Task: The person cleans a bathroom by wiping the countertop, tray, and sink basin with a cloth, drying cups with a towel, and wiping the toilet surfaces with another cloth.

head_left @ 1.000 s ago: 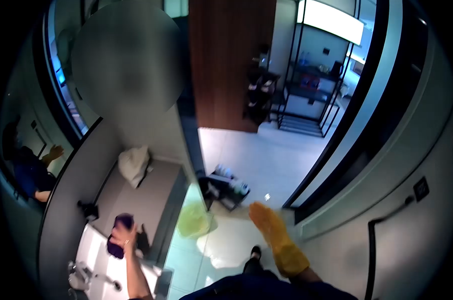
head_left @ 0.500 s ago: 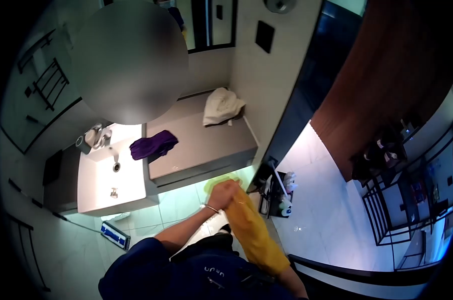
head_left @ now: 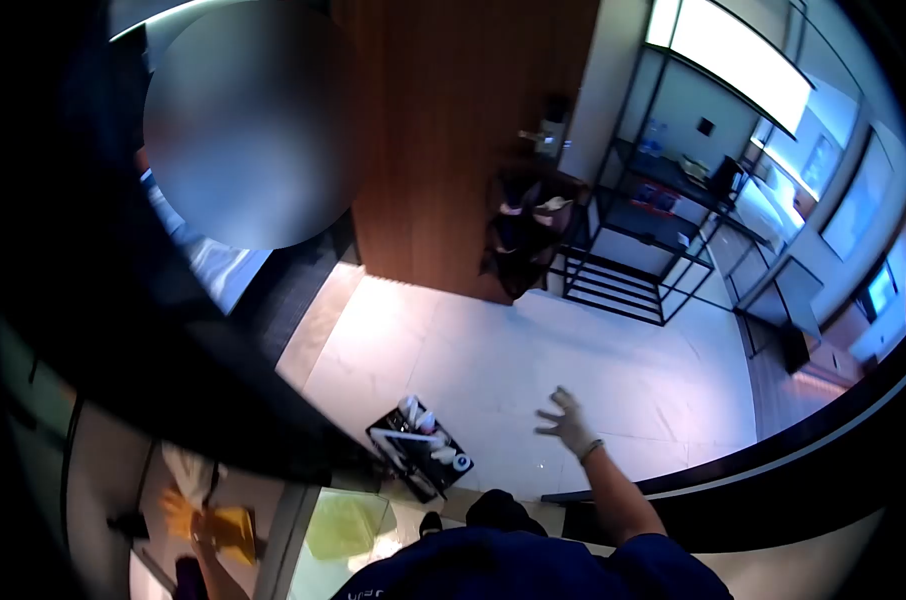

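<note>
At the lower left, my left hand (head_left: 201, 528) is over the grey counter (head_left: 273, 490), with its fingers around a long yellow rubber glove (head_left: 236, 535). The glove's fingers point left and its cuff lies to the right; the grip is partly blurred. A white cloth (head_left: 185, 470) lies just beyond it, and a purple cloth (head_left: 189, 578) is by my left forearm. My right hand (head_left: 570, 425) is raised over the tiled floor, fingers spread, holding nothing. It looks pale, as if in a thin light glove, with a dark band at the wrist.
A black caddy (head_left: 423, 480) with white bottles and brushes stands on the floor ahead. A yellow-green bag (head_left: 338, 528) is beside the counter. Farther off are a wooden door (head_left: 433, 150), dark bags (head_left: 528, 235) and a black metal rack (head_left: 613, 285).
My view has turned right toward the doorway. The yellow glove has come off my right arm and is now at the counter in my left hand. My right hand has swung out, fingers spread.
</note>
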A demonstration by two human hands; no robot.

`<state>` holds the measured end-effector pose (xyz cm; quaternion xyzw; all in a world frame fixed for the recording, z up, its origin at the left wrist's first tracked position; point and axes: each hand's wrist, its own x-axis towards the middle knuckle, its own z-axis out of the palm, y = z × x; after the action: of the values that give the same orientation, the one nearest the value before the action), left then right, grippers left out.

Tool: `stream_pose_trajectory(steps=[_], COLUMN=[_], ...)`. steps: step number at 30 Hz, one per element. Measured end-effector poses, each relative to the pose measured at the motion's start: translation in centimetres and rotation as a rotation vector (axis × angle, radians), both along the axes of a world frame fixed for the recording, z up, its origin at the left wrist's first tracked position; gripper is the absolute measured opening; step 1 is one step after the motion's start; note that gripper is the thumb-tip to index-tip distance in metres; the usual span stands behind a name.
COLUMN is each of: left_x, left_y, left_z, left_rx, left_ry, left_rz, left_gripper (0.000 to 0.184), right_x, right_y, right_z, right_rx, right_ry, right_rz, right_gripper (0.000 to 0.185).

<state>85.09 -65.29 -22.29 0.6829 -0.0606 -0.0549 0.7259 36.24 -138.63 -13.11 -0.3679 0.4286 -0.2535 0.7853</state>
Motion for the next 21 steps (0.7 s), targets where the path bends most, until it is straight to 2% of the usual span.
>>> stream_pose_trajectory(steps=[1, 2, 5, 8, 11, 13, 15, 16, 17, 18, 19, 20, 21], left_x=[-1.0, -2.7, -6.8, -12.2, -18.7, -23.9, -29.5, -32.6, -34.8, -37.0, -39.0, -40.0, -39.3], left_y=[-1.0, -0.6, -1.9, -4.1, -8.6, -12.2, -14.9, -16.1, -16.6, -17.1, -17.3, -16.7, -21.0], left_z=[-1.4, -2.1, -0.8, 1.1, 3.4, 5.7, 8.1, 9.1, 10.0, 10.4, 11.2, 11.8, 16.4], left_rx=[-0.108, 0.018, 0.333, 0.463, 0.520, 0.529, 0.500, 0.469, 0.444, 0.431, 0.451, 0.578, 0.636], left_ry=[0.306, 0.399, 0.500, 0.587, 0.672, 0.730, 0.792, 0.814, 0.826, 0.850, 0.881, 0.894, 1.095], left_rz=[0.223, 0.331, 0.440, 0.533, 0.644, 0.712, 0.763, 0.778, 0.744, 0.702, 0.633, 0.544, 0.476], left_gripper=[0.040, 0.040, 0.040, 0.040, 0.040, 0.040, 0.040, 0.040, 0.040, 0.040, 0.039, 0.032, 0.046], right_x=[-1.2, -2.2, -2.3, 2.3, 11.0, 17.1, 21.6, 23.8, 25.4, 26.6, 27.5, 28.5, 30.6], right_y=[-3.0, -5.8, -15.7, -27.3, -39.3, -50.8, -55.5, -57.7, -59.5, -57.7, -65.5, -66.4, -65.7], right_z=[0.5, 0.6, 2.6, 4.1, 5.9, 1.4, 3.6, 4.0, 5.3, 7.2, -0.7, -1.4, -1.3], right_rx=[-0.070, -0.127, -0.285, -0.464, -0.680, -0.984, -1.467, -1.473, -2.097, -2.288, -2.359, -2.234, -2.098], right_ry=[0.073, 0.091, 0.152, 0.243, 0.289, 0.267, 0.478, 0.579, 0.793, 0.979, 0.649, 0.628, 0.590], right_rz=[-0.093, -0.163, -0.243, -0.199, -0.100, -0.100, 0.085, 0.255, 0.721, 0.840, 0.786, 0.819, 0.785], right_gripper=[0.068, 0.065, 0.061, 0.055, 0.048, 0.041, 0.027, 0.023, 0.024, 0.029, 0.041, 0.041, 0.041])
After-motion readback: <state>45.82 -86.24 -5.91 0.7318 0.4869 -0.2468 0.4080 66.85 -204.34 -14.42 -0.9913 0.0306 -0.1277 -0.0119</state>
